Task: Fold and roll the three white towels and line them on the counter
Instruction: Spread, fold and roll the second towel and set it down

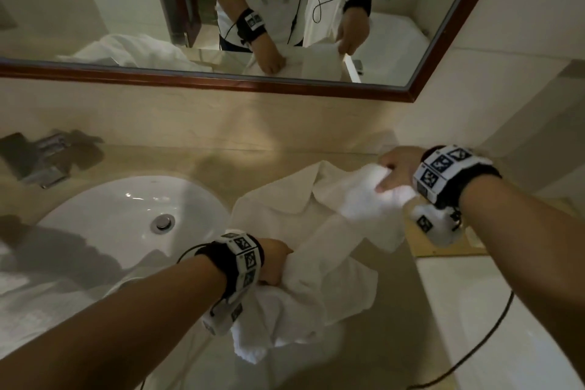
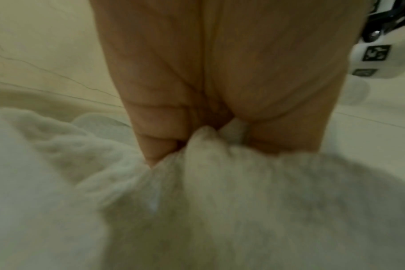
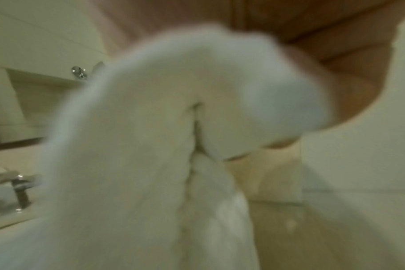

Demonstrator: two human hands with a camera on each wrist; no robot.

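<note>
A rumpled white terry towel (image 1: 316, 231) was spread over the beige, faintly veined stone table (image 1: 196, 142), just to the right of a white oval basin (image 1: 126, 218) sunk into that table. The towel's near end was bunched and gripped by the left hand (image 1: 275, 260), whose fingers (image 2: 160, 131) were seen in the left wrist view curled into the cloth, with folds gathered between them and the thumb. The far right corner was lifted off the table and pinched by the right hand (image 1: 395, 168), the cloth draped over its curled fingers (image 3: 349, 76) in the blurred right wrist view. Between the two grips the towel sagged in loose diagonal folds, its near edge hanging over the table's front.

A round chrome drain plug (image 1: 163, 222) was set in the bottom of the basin, and a squared chrome tap (image 1: 47, 161) stood behind it at the far left. More crumpled white cloth (image 1: 41, 291) lay at the basin's near left edge; what it was could not be told. Above the table's beige back wall a large mirror in a dark red-brown wooden frame (image 1: 221, 85) was mounted, in which the person's arms and the towel were reflected. Pale cream tiles (image 1: 522, 57) covered the wall to the right, and a black cable (image 1: 468, 358) trailed below the right forearm.
</note>
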